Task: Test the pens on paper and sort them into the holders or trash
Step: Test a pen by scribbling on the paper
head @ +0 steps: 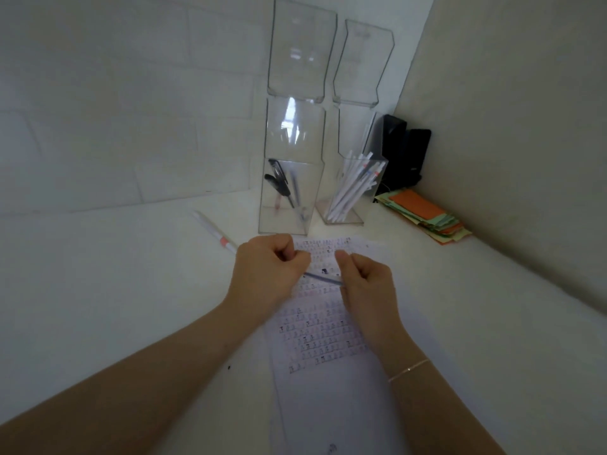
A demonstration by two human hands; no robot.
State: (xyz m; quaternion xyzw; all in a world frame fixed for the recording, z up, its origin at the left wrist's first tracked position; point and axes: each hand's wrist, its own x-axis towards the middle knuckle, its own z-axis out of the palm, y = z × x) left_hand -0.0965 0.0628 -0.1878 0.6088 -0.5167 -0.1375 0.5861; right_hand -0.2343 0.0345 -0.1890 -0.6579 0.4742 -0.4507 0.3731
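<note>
A thin bluish pen stretches between my two hands, just above the test paper, which is covered with rows of small scribbles. My left hand grips one end with curled fingers, and my right hand pinches the other end. Behind them stands a clear holder with a few dark pens, and to its right a clear holder packed with several white pens. One white pen with a red band lies on the table left of the paper.
Tall clear acrylic racks rise behind the holders against the wall. A black object stands in the corner. A stack of orange and green paper slips lies at the right by the beige partition.
</note>
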